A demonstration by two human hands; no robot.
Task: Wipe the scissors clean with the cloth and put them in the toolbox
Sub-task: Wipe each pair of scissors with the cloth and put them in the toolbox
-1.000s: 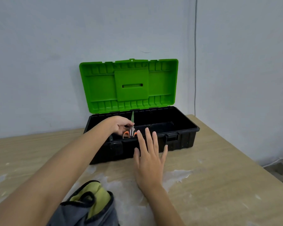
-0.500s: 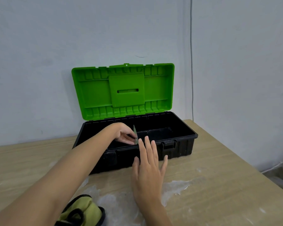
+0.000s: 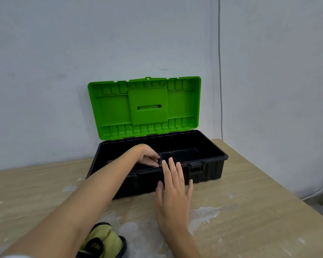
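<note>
1. At the lower left we see a yellow-green cloth (image 3: 103, 241) with dark edging, bunched on the wooden table (image 3: 250, 211), partly cut off by the bottom edge of the view.

2. Above it, the left forearm reaches diagonally up and right, so that the left hand (image 3: 147, 158) is inside the toolbox, low behind its front wall. The fingers point right and are lightly bent. We cannot tell whether they hold anything, because the front wall and the other hand hide what lies beneath them.

3. The scissors are not visible to us; we cannot say where they lie.

4. In the middle stands the toolbox (image 3: 209, 172), a black tub with a bright green lid (image 3: 145, 105) raised upright against the pale wall. Its inside looks dark (a low divider seems to cross it near the left hand's fingertips).

5. Just in front of the toolbox is the right hand (image 3: 172, 194), flat, palm down, fingers straight and slightly spread, holding nothing. Its fingertips overlap the box's front rim; whether they touch it we cannot tell.

6. To the right, whitish smears mark the table, and a thin cable (image 3: 220, 71) runs down the wall.
</note>
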